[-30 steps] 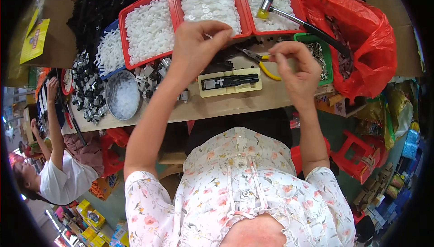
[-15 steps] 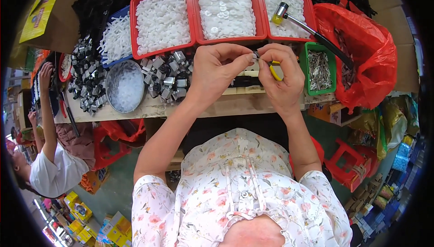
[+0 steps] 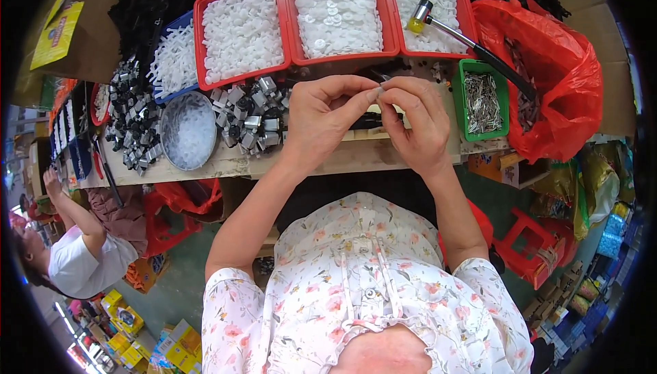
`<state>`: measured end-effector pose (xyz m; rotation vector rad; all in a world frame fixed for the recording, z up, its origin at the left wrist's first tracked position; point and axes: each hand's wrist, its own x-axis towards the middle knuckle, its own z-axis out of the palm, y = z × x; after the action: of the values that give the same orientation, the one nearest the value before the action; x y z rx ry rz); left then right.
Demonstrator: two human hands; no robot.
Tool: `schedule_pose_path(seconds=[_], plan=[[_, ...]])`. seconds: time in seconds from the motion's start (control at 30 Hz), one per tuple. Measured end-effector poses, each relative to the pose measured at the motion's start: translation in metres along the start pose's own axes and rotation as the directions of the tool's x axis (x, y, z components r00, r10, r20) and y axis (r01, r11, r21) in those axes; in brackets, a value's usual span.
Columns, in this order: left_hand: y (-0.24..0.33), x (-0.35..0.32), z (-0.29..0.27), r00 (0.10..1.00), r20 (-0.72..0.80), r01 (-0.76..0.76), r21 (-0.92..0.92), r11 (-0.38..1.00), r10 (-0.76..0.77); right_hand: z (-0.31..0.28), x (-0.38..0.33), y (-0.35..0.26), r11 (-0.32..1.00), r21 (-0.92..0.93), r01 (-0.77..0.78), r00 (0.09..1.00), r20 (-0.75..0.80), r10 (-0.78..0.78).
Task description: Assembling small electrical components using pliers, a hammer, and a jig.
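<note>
Above the table's front edge, my left hand and my right hand meet fingertip to fingertip, both pinched. Whatever small piece sits between them is hidden by the fingers; only a pale bit shows. Behind the fingertips lies a dark, pointed thing, too small to name. A dark bar rests on the tabletop between my hands. Nearest to my left hand is a heap of silver and black metal parts. A green tray of thin metal pins stands beside my right hand.
Red trays of small white plastic pieces line the back. A hammer lies across the right one, beside a red plastic bag. A round metal bowl holds translucent pieces. At far left, another person works.
The yellow-handled tool that showed at my right hand is out of sight. My right hand has shifted slightly left, its fingers pinched against the left ones. The other person's raised arm has lowered.
</note>
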<state>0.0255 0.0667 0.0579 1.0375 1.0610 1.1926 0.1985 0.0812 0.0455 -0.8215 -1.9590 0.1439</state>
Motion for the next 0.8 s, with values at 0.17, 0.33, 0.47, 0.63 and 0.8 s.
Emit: schedule_pose_path(seconds=[0.17, 0.33, 0.47, 0.63, 0.8], plan=[[-0.007, -0.006, -0.002, 0.986, 0.005, -0.163, 0.187, 0.969, 0.165, -0.006, -0.001, -0.002, 0.937, 0.255, -0.238, 0.971, 0.024, 0.24], [-0.007, -0.013, -0.007, 0.948, 0.1, -0.318, 0.386, 0.866, 0.304, -0.007, -0.005, -0.002, 0.921, 0.272, -0.28, 0.959, 0.112, 0.258], [-0.006, -0.017, -0.013, 0.908, 0.167, -0.415, 0.489, 0.767, 0.385, -0.007, -0.007, -0.01, 0.9, 0.278, -0.335, 0.939, 0.177, 0.295], [-0.011, -0.019, -0.022, 0.883, 0.2, -0.457, 0.568, 0.684, 0.424, -0.002, -0.012, -0.013, 0.895, 0.267, -0.356, 0.922, 0.258, 0.29], [-0.02, -0.025, -0.029, 0.853, 0.249, -0.501, 0.633, 0.59, 0.458, 0.001, -0.019, -0.014, 0.882, 0.283, -0.376, 0.905, 0.317, 0.283]])
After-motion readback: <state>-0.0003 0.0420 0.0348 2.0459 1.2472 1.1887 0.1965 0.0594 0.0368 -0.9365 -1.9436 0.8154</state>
